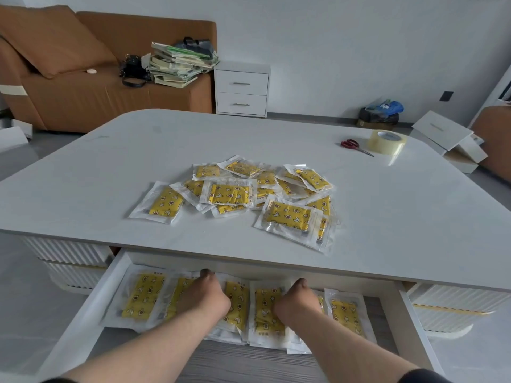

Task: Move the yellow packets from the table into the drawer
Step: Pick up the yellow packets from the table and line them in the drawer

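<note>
A loose pile of several yellow packets (249,194) in clear wrappers lies on the white table (110,161) near its front edge. Below the tabletop the drawer (80,308) is pulled out, and a row of yellow packets (142,297) lies flat in it. Both of my hands are inside the drawer. My left hand (204,297) rests palm down on the packets left of the middle. Right of the middle, my right hand (298,299) presses on another packet (265,308). The fingers of both hands are curled down out of sight.
Red scissors (355,146) and a roll of clear tape (387,140) lie at the table's far right. Behind the table are a brown sofa (83,87) with stacked books (179,64), a white nightstand (242,89) and boxes (448,139) on the floor.
</note>
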The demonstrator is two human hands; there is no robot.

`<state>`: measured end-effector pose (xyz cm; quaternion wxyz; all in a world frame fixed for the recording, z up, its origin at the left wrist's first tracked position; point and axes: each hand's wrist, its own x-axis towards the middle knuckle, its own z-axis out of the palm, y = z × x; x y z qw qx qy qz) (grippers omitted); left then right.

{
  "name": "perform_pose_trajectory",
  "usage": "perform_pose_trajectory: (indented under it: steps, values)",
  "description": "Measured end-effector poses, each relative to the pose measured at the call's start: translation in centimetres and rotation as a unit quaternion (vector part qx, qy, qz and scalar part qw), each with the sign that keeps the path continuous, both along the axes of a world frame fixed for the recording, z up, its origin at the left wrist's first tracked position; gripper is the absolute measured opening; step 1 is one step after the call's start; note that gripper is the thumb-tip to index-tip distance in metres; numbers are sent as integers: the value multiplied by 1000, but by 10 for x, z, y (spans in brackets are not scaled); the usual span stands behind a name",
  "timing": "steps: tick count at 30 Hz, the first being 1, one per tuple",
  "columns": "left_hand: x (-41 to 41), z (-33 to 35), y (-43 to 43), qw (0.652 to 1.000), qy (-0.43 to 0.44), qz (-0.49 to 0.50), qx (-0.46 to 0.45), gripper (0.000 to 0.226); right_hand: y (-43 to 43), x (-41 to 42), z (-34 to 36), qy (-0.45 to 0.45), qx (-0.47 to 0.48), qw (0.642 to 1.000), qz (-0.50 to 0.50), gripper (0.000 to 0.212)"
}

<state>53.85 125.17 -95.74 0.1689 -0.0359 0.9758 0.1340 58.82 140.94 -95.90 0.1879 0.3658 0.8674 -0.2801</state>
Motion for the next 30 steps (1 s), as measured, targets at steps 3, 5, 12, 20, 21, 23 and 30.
perform_pose_trajectory:
  steps: [3,5,12,20,21,23,30]
  values:
    - [3,4,-4,1000,9,-22,9,37,-2,1,0,16,-4,1000,-6,42]
    - [4,3,-7,999,9,-48,3,32,-3,2,0,26,1,1000,9,39]
    - [9,2,-14,991,55,-119,-26,50,-3,14,6,22,32,995,90,47]
    - [11,13,-38,904,91,-412,-60,69,22,33,22,97,159,897,401,49]
    - [10,13,-41,890,73,-444,-73,78,23,35,23,100,163,879,438,54]
    - [6,11,-43,870,51,-479,-107,95,24,37,22,95,166,858,476,67]
    - [10,-3,-34,841,13,-512,-174,98,23,31,2,68,199,823,528,85]
